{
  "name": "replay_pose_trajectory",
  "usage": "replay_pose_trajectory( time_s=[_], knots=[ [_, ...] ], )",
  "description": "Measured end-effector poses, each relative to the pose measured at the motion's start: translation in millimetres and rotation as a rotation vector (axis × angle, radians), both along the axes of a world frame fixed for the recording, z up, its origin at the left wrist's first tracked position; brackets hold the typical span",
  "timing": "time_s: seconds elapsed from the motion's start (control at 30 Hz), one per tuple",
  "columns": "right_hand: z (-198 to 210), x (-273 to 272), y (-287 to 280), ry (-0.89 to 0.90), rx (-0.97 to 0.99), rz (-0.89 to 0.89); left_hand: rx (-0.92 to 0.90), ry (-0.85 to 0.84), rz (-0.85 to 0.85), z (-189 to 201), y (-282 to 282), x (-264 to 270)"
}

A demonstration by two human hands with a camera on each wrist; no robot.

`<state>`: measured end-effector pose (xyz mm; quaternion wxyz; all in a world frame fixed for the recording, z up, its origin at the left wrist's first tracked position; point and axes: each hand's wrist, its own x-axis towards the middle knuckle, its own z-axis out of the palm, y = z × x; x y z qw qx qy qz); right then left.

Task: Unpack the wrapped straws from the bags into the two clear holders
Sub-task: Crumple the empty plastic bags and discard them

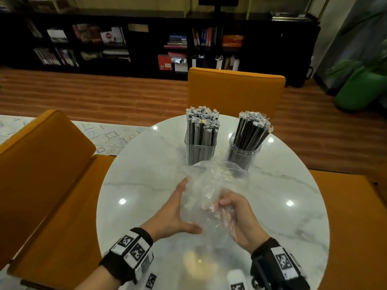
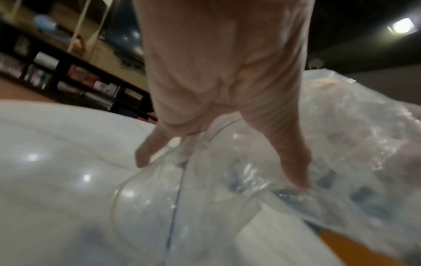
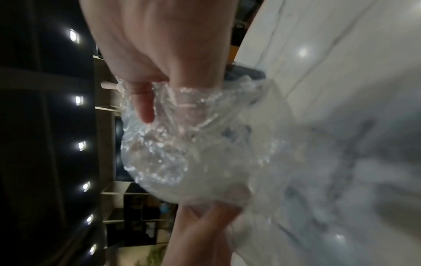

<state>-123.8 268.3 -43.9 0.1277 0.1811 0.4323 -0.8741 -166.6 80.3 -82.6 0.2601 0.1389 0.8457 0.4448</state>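
My right hand has its fingers curled, bunching the crumpled clear plastic bag above the white marble tabletop; my left hand is spread flat against its left side; the wrapped dark straws stand in the square clear holder and the round clear holder beyond. Risk: the billowing bag may topple a holder; no legible writing is visible.

Dim room, ceiling-light glare on table, wrist views perhaps motion-blurred
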Motion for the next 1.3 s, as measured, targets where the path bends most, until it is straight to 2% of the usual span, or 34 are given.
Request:
replay_pose_trajectory(
  time_s=[0.07, 0.1, 0.13, 0.2, 0.27, 0.3, 0.33, 0.37, 0.4, 0.47, 0.53, 0.57, 0.63, 0.7, 0.73, 0.8, 0.83, 0.87, 1.0, 1.1, 1.2, 1.3],
  knots=[
    [14, 6, 5, -0.008, -0.088, -0.047, 0.184, 0.012, 0.096, 6, 9, 5],
    [16, 7, 13, -0.016, 0.005, -0.102, 0.184, 0.059, 0.132, 11, 11, 7],
    [19, 9, 24, -0.006, 0.193, -0.152, 0.162, 0.120, 0.148, 15, 11, 8],
    [20, 16, 46, 0.106, 0.846, -0.211, 0.037, 0.264, 0.134, 19, 7, 9],
    [27, 23, 54, 0.403, 1.421, -0.133, -0.100, 0.371, 0.099, 25, 4, 11],
    [29, 24, 52, 0.485, 1.572, -0.021, -0.086, 0.373, 0.110, 29, 5, 11],
    [29, 23, 48, 0.484, 1.584, 0.105, 0.004, 0.332, 0.134, 36, 8, 12],
    [27, 23, 42, 0.413, 1.458, 0.213, 0.157, 0.248, 0.170, 45, 13, 14],
    [24, 23, 36, 0.331, 1.222, 0.271, 0.326, 0.139, 0.203, 57, 19, 16],
    [18, 24, 24, 0.232, 0.586, 0.331, 0.571, -0.067, 0.233, 74, 29, 19],
    [19, 26, 18, 0.176, 0.111, 0.328, 0.591, -0.120, 0.223, 75, 34, 17],
    [22, 25, 17, 0.178, 0.043, 0.300, 0.549, -0.103, 0.193, 74, 35, 16],
    [27, 22, 22, 0.220, 0.176, 0.173, 0.329, 0.044, 0.085, 72, 29, 11],
    [30, 13, 30, 0.282, 0.473, -0.025, 0.076, 0.108, 0.073, 76, 19, 10],
    [30, 9, 33, 0.293, 0.658, -0.152, 0.052, 0.076, 0.080, 79, 17, 11],
    [30, 6, 31, 0.317, 1.006, -0.350, 0.261, -0.212, 0.072, 87, 20, 18],
    [32, 8, 24, 0.368, 1.098, -0.375, 0.420, -0.379, 0.077, 90, 26, 21],
    [33, 11, 14, 0.420, 1.133, -0.356, 0.551, -0.475, 0.098, 95, 31, 22],
    [34, 25, -21, 0.520, 0.954, -0.253, 0.791, -0.545, 0.207, 97, 35, 2],
    [29, 29, -18, 0.419, 0.735, -0.162, 0.789, -0.517, 0.213, 98, 30, -4],
    [31, 36, -9, 0.365, 0.629, -0.022, 0.749, -0.443, 0.230, 95, 30, -1],
    [39, 39, -1, 0.343, 0.473, -0.019, 0.762, -0.416, 0.329, 90, 33, 2]
  ],
)
